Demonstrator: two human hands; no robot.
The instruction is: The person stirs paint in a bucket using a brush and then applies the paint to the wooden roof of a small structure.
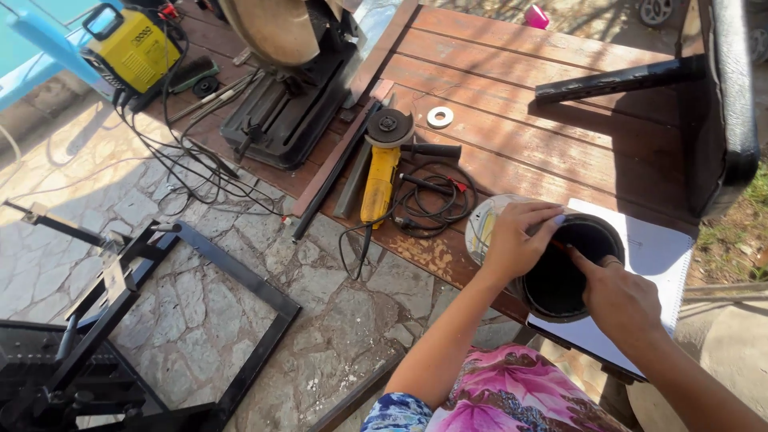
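Observation:
A black round container (570, 268) stands on a white notebook (660, 256) at the near edge of a wooden table (528, 88). My left hand (516, 240) grips the container's left rim, fingers curled over the top. My right hand (620, 296) rests on the right side of the rim, its forefinger reaching into the opening; whether it pinches a small item there I cannot tell. A round whitish lid (480, 228) lies just left of the container, partly hidden by my left hand.
A yellow angle grinder (381, 172) with coiled black cable (436, 200) lies on the table beside a white washer (439, 118). A chop saw (284, 96), a yellow welder (132, 48) and black metal frames (160, 320) stand on the stone floor. A black bar (620, 78) crosses the table's right.

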